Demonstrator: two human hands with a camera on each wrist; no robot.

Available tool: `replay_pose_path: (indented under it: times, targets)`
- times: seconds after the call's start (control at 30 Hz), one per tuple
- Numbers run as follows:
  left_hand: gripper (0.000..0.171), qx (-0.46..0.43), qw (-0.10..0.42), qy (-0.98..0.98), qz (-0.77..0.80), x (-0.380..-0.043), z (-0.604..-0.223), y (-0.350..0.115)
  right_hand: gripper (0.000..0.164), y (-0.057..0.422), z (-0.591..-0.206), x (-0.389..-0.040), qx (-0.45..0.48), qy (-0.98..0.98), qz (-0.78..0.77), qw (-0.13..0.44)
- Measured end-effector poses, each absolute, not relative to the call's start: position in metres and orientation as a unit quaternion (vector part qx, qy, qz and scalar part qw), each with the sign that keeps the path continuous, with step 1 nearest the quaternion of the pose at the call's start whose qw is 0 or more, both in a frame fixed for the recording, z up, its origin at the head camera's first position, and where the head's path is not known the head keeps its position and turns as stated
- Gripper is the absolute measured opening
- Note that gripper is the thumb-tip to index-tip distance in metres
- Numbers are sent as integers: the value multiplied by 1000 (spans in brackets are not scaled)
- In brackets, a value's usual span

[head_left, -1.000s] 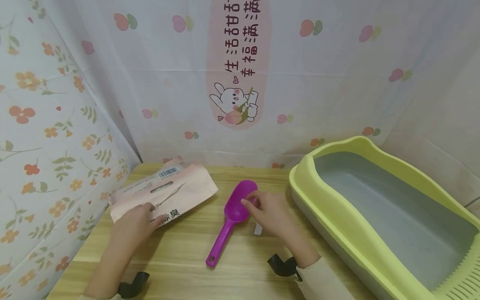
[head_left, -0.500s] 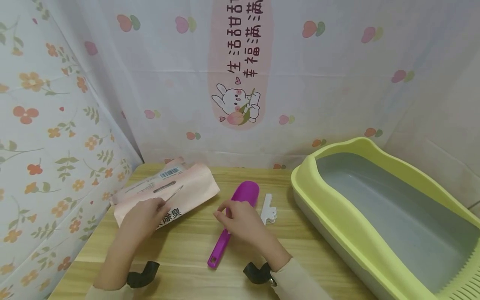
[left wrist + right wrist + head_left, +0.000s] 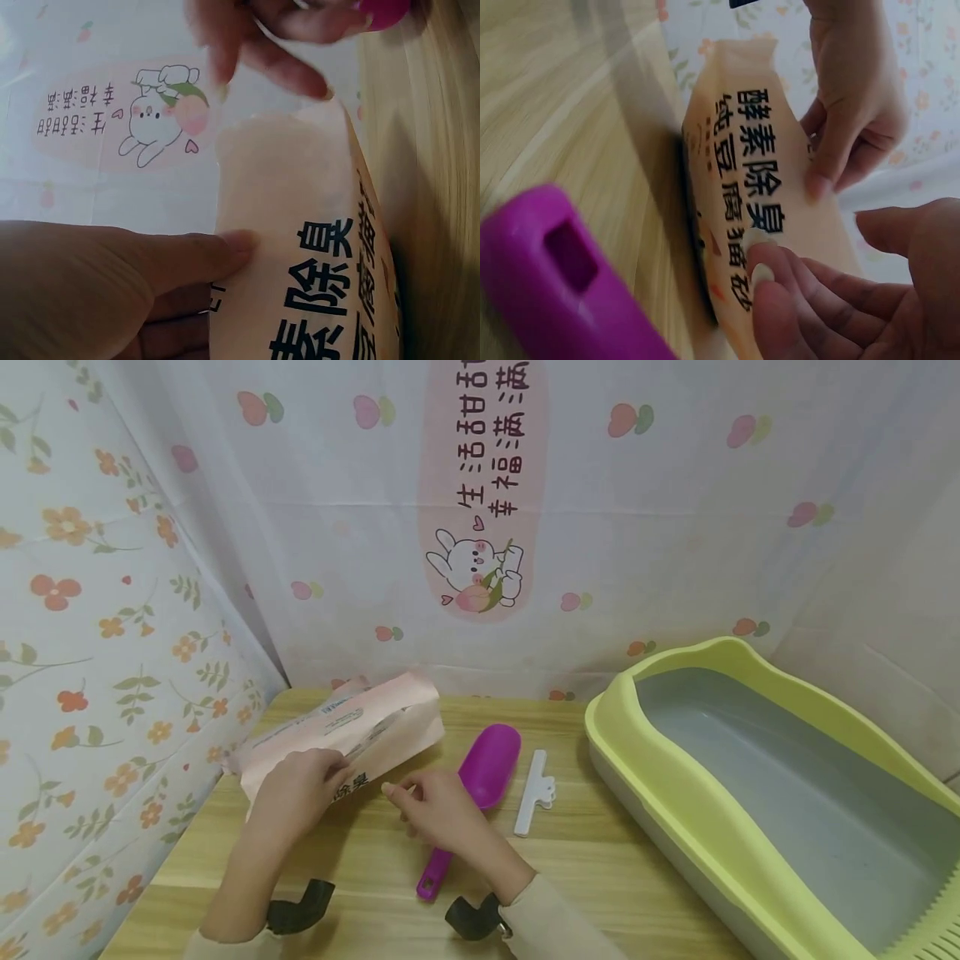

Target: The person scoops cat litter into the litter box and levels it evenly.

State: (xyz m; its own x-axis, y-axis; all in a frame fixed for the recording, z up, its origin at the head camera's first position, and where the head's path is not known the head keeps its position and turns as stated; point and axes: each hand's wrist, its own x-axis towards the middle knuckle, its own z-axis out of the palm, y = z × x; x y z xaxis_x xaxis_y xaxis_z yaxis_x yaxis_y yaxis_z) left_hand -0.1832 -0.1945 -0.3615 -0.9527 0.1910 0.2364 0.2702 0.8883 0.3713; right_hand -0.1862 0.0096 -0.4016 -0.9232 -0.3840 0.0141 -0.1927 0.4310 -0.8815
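A pale pink cat litter bag (image 3: 408, 706) with black lettering lies at the left of the table, its near edge lifted. My left hand (image 3: 296, 793) grips that edge, the thumb (image 3: 225, 251) on the printed face and the other fingers behind. My right hand (image 3: 438, 810) hovers by the bag's right end over the scoop handle, fingers loosely bent and holding nothing. Whether its fingertips touch the bag (image 3: 727, 172) I cannot tell. Partly hidden under the right hand lies a purple scoop (image 3: 495, 764).
To the right of the scoop lies a white bag clip (image 3: 532, 797). A litter box with a yellow-green rim (image 3: 675, 752) and grey inside stands at the table's right side. Patterned curtains (image 3: 360, 510) hang behind and at the left.
My right hand has moved left from beside the scoop's bowl towards the bag, uncovering the clip. My left hand has shifted slightly right, and the bag's near side has tilted up.
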Motion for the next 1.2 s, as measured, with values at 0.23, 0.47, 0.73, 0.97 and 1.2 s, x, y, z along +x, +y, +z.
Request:
replay_pose_path:
  times: [0.23,0.47,0.73,0.97,1.2]
  targets:
    - [8,-125,150,-961,-196,-179,-361,-186,47,-6,-402,-193,-110,802,-578,104]
    - [8,-129,186,-959,-171,-174,-363,-176,45,-17,-403,-200,-89,767,-628,98]
    - [11,-123,176,-959,-182,-179,-365,-174,35,-21,-406,-208,-87,739,-660,101]
    - [13,-110,157,-962,-192,-184,-365,-175,29,-21,-406,-210,-62,702,-696,134]
    - [10,-101,128,-965,-205,-183,-366,-176,28,-21,-406,-209,-54,699,-699,143]
